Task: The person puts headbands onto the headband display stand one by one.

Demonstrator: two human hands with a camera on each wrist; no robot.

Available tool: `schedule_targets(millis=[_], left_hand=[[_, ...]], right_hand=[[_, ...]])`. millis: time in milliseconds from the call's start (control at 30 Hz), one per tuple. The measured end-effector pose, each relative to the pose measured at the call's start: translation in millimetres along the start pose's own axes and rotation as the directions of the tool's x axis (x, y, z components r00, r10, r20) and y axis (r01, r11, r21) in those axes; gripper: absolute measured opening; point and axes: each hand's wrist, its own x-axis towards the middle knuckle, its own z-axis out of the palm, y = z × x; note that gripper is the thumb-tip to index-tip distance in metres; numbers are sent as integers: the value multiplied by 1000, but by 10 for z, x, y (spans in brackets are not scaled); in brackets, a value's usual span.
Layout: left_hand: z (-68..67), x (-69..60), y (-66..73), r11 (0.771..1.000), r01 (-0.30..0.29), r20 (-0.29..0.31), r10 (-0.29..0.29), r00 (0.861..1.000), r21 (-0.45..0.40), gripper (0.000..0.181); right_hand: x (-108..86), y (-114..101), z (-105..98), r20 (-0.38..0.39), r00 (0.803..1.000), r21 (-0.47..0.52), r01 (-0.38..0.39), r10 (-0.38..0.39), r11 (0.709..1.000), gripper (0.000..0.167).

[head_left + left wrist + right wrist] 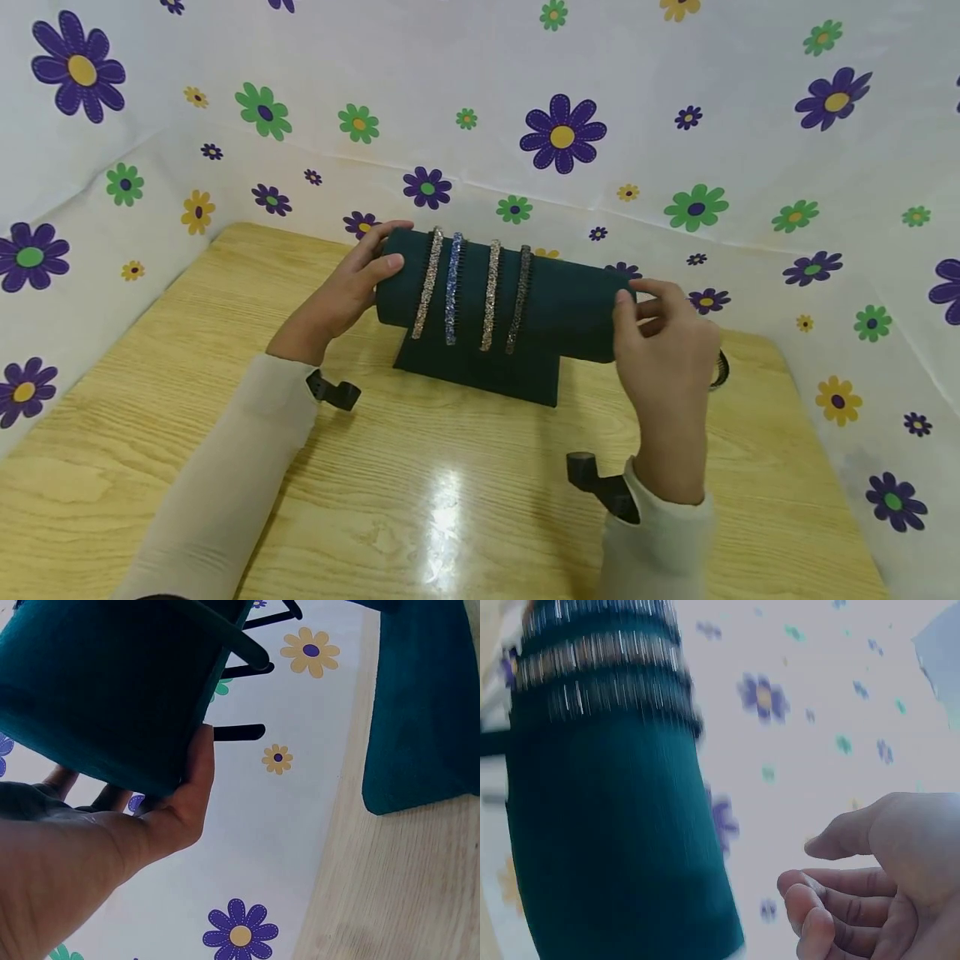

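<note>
A dark green padded headband stand (581, 308), a long roll above a flat base (480, 375), stands crosswise in the head view. Several glittery hairbands with comb teeth ring its left and middle parts: a blue one (453, 292), two pale ones and a dark one (519, 300). My left hand (348, 283) grips the roll's left end, thumb at the front. At the right end is my right hand (667, 350), thumb and forefinger beside the rim. The right wrist view shows a gap between this hand (862, 885) and the roll, its fingers loosely bent around nothing.
Behind my right hand, a black band (722, 371) lies on the wooden table (360, 500), partly hidden. A white flower-print sheet (465, 75) hangs behind the table and at its sides. A black wrist mount (600, 483) juts from each sleeve.
</note>
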Motion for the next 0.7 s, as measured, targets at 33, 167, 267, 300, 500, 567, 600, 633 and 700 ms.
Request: schedule_targets(millis=[33,167,267,300,500,567,600,633,700], left_hand=[[-3,-3,1,1000,1,-2,-1,1000,3,60],[-12,-13,-3,1000,9,-8,-9,1000,5,60],[-14,-15,-7,1000,9,-12,-9,1000,0,60],[-15,-15,-11,1000,8,-11,-8,1000,-3,60],[-14,-3,-30,1000,-3,-4,3,1000,-23,59],[-9,1,-27,1000,-1,-4,1,1000,-19,60],[-7,1,-25,1000,-1,-4,0,1000,-19,60],[-5,4,-22,1000,0,-4,0,1000,-17,60],[-2,5,-16,1000,-2,-3,2,1000,-19,60]], right_hand=[[41,71,-29,-4,999,-14,-40,40,999,31],[201,415,-47,63,973,-61,-217,221,974,38],[303,694,-3,160,931,-109,-315,329,943,43],[327,783,15,192,916,-119,-336,354,934,44],[395,1266,135,348,810,-180,-436,472,882,54],[398,1398,174,391,773,-201,-458,499,866,60],[400,1459,196,410,758,-203,-466,507,861,62],[399,1516,217,428,745,-205,-471,512,858,64],[399,1619,257,465,718,-192,-490,519,850,68]])
